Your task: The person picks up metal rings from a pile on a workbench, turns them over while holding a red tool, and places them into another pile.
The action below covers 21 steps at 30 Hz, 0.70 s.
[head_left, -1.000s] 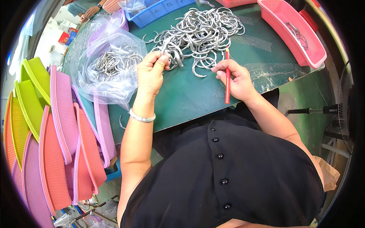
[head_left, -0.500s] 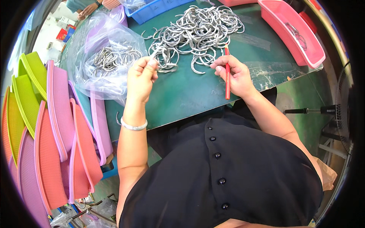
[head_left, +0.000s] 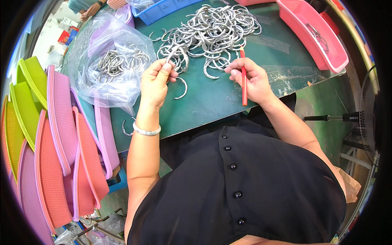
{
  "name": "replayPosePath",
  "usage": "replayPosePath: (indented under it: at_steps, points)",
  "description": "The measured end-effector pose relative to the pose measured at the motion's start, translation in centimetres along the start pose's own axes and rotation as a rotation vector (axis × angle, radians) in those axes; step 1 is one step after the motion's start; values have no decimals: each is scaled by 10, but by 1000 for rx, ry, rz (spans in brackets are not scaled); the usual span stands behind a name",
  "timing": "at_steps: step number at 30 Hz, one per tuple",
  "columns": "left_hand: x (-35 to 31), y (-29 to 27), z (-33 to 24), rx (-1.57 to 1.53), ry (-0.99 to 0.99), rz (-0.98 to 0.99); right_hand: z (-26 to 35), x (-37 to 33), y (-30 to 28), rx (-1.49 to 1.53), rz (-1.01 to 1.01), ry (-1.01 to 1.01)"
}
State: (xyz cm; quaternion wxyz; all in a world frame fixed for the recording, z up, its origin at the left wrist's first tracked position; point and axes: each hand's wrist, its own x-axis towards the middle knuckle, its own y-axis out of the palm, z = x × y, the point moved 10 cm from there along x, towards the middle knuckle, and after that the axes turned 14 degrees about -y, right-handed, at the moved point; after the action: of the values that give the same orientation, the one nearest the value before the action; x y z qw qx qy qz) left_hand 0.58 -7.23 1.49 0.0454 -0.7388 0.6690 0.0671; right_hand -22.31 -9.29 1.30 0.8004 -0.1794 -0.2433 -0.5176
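Observation:
My left hand (head_left: 157,79) is closed in a pinch at the near left edge of a heap of silver-grey, C-shaped metal bangles (head_left: 216,30). A curved bangle end rises at its fingertips. Another open bangle (head_left: 185,86) curves out beside its lower fingers; whether they hold it or it lies on the table I cannot tell. My right hand (head_left: 252,79) is closed around a red pencil (head_left: 244,87), its pale tip pointing away from me. Just left of those fingers lies a loose bangle (head_left: 210,73) at the heap's near edge.
More bangles lie in a clear plastic bag (head_left: 122,87) at left on the green table (head_left: 204,108). A pink basket (head_left: 302,41) at right holds a few; a blue bin (head_left: 163,12) stands behind. Stacked coloured baskets (head_left: 61,118) crowd the left. A fan (head_left: 367,114) stands right. Another person's hand (head_left: 90,11) shows far left.
An open bangle now shows below my left fingers, where bare table was. My left hand has shifted slightly right. The right hand with the pencil has barely moved.

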Motion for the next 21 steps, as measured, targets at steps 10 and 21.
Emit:
replayPosePath:
  at_steps: [10, 21]
  points:
    - [5, 26, 15, -242, -56, 125, -1, 0, -1, 15, -14, 5]
    - [-21, 54, -23, 30, 216, 315, 4, 2, -5, 81, -54, 57]
